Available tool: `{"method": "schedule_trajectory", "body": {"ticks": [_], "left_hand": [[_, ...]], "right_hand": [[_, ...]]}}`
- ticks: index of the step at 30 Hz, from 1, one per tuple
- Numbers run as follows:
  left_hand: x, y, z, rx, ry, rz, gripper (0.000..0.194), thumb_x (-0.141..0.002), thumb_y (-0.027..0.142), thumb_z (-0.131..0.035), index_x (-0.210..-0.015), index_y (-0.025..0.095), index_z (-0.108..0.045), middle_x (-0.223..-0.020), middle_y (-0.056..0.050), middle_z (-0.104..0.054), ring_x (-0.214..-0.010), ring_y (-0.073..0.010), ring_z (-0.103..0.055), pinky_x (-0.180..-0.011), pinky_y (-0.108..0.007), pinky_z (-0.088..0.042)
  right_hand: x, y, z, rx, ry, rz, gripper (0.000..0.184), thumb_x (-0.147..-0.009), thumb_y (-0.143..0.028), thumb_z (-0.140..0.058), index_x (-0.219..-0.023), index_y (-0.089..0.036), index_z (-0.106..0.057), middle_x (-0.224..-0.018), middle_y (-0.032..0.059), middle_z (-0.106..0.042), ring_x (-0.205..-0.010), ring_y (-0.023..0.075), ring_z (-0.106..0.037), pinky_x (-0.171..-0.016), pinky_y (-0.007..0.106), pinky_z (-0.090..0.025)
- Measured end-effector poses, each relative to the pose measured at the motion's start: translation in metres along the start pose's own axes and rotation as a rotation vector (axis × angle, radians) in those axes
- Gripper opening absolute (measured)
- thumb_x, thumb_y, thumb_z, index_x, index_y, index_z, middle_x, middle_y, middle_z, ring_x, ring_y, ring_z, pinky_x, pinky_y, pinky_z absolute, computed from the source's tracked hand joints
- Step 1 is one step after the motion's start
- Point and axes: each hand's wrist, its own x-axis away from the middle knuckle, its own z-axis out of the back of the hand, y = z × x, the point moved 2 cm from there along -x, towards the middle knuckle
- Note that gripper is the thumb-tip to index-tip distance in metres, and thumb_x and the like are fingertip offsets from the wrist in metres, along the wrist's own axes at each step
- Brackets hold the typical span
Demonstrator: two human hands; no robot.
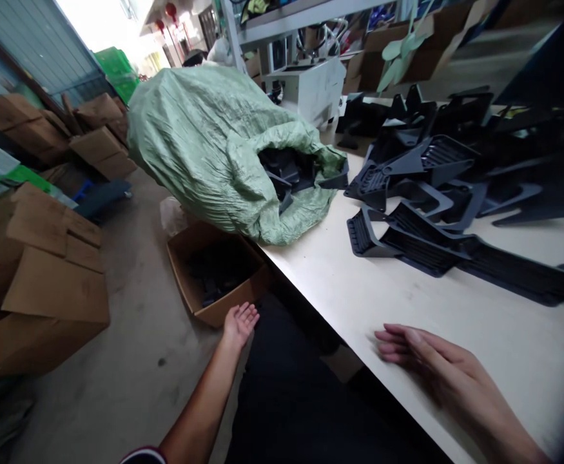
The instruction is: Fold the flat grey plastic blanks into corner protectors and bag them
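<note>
My left hand (241, 324) is palm up with its fingers apart, holding nothing, beside the near edge of a cardboard box (236, 309) on the floor. Dark parts (218, 274) lie inside that box. Over the white tabletop (311, 270) is my right hand (427, 354), fingers stretched out and loosely bent, with nothing in it. Beyond it lie several black plastic parts (421, 241) with ribbed faces, heaped toward the back right. A green woven sack (204, 135) rests on the table's left end, its mouth turned toward me and more black parts (289, 171) showing inside.
A white machine (308, 90) and a pale green fan (398, 55) stand behind the sack and parts, below a metal shelf (305, 19). Opened cardboard boxes (54, 283) crowd the floor at left. A dark blue wheeled dolly (100, 196) is farther back.
</note>
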Motion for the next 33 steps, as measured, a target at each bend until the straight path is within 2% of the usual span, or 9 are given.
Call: {"method": "schedule_trajectory", "body": {"ticks": [4, 8, 13, 16, 18, 21, 24, 28, 33], "left_hand": [[0.010, 0.000, -0.009, -0.122, -0.049, -0.071, 0.037, -0.097, 0.027, -0.046, -0.125, 0.008, -0.060, -0.093, -0.012, -0.073, -0.078, -0.0165, -0.073, -0.078, -0.031, -0.064], [0.034, 0.004, -0.022, -0.320, -0.120, -0.210, 0.041, -0.093, 0.030, -0.055, -0.126, 0.006, -0.062, -0.091, -0.014, -0.074, -0.077, -0.0191, -0.074, -0.075, -0.031, -0.063], [0.063, 0.012, -0.057, -0.557, -0.266, -0.416, 0.064, -0.078, 0.049, -0.076, -0.125, 0.009, -0.063, -0.094, -0.011, -0.075, -0.079, -0.0168, -0.072, -0.071, -0.020, -0.058], [0.075, 0.017, -0.097, -0.739, -0.362, -0.534, 0.072, -0.076, 0.065, -0.073, -0.125, 0.012, -0.063, -0.098, -0.010, -0.074, -0.083, -0.0158, -0.071, -0.076, -0.021, -0.058], [0.085, 0.014, -0.130, -0.850, -0.472, -0.582, 0.069, -0.081, 0.066, -0.068, -0.125, 0.014, -0.062, -0.102, -0.009, -0.073, -0.083, -0.0143, -0.070, -0.079, -0.023, -0.058], [0.096, 0.005, -0.183, -0.969, -0.642, -0.619, 0.068, -0.084, 0.066, -0.062, -0.129, 0.014, -0.059, -0.107, -0.009, -0.069, -0.080, -0.0125, -0.068, -0.080, -0.027, -0.059], [0.096, -0.002, -0.235, -1.057, -0.738, -0.651, 0.068, -0.084, 0.064, -0.061, -0.132, 0.015, -0.057, -0.111, -0.009, -0.068, -0.077, -0.0118, -0.068, -0.079, -0.028, -0.058], [0.079, 0.000, -0.298, -1.186, -0.741, -0.727, 0.056, -0.092, 0.053, -0.055, -0.134, 0.015, -0.055, -0.109, -0.008, -0.066, -0.069, -0.0092, -0.067, -0.072, -0.026, -0.055], [0.053, 0.022, -0.377, -1.373, -0.647, -0.857, 0.046, -0.100, 0.050, -0.052, -0.130, 0.014, -0.056, -0.096, -0.004, -0.065, -0.062, -0.0064, -0.058, -0.062, -0.022, -0.051]], "right_hand": [[-0.005, 0.000, 0.006, -0.080, 0.003, 0.021, 0.064, -0.075, -0.057, -0.088, -0.117, -0.010, -0.073, -0.119, 0.0230, -0.073, -0.097, 0.0302, -0.077, -0.087, 0.036, -0.068], [-0.005, -0.006, 0.003, -0.155, -0.029, 0.034, 0.060, -0.078, -0.054, -0.086, -0.116, -0.010, -0.073, -0.117, 0.0220, -0.074, -0.094, 0.0274, -0.077, -0.085, 0.035, -0.066], [-0.003, -0.013, 0.003, -0.334, -0.079, 0.069, 0.051, -0.083, -0.047, -0.084, -0.116, -0.010, -0.073, -0.111, 0.0180, -0.076, -0.090, 0.0215, -0.075, -0.086, 0.032, -0.063], [-0.003, -0.014, 0.009, -0.468, -0.118, 0.086, 0.048, -0.085, -0.044, -0.083, -0.117, -0.011, -0.072, -0.109, 0.0150, -0.076, -0.089, 0.0206, -0.074, -0.087, 0.034, -0.061], [-0.001, -0.016, 0.010, -0.500, -0.142, 0.091, 0.046, -0.087, -0.043, -0.082, -0.119, -0.012, -0.071, -0.109, 0.0140, -0.075, -0.089, 0.0200, -0.074, -0.089, 0.035, -0.061], [0.001, -0.018, 0.008, -0.441, -0.186, 0.074, 0.044, -0.092, -0.042, -0.077, -0.120, -0.009, -0.068, -0.110, 0.0149, -0.075, -0.089, 0.0186, -0.073, -0.092, 0.036, -0.059], [-0.001, -0.020, 0.005, -0.370, -0.264, 0.048, 0.044, -0.093, -0.040, -0.076, -0.120, -0.007, -0.067, -0.109, 0.0163, -0.074, -0.088, 0.0188, -0.073, -0.090, 0.036, -0.058], [-0.006, -0.018, 0.004, -0.321, -0.361, 0.059, 0.047, -0.091, -0.043, -0.078, -0.117, -0.005, -0.067, -0.109, 0.0179, -0.074, -0.086, 0.0193, -0.073, -0.084, 0.034, -0.057], [-0.008, -0.012, 0.009, -0.395, -0.390, 0.086, 0.047, -0.090, -0.045, -0.078, -0.117, -0.007, -0.069, -0.106, 0.0156, -0.074, -0.085, 0.0171, -0.074, -0.083, 0.029, -0.055]]}}
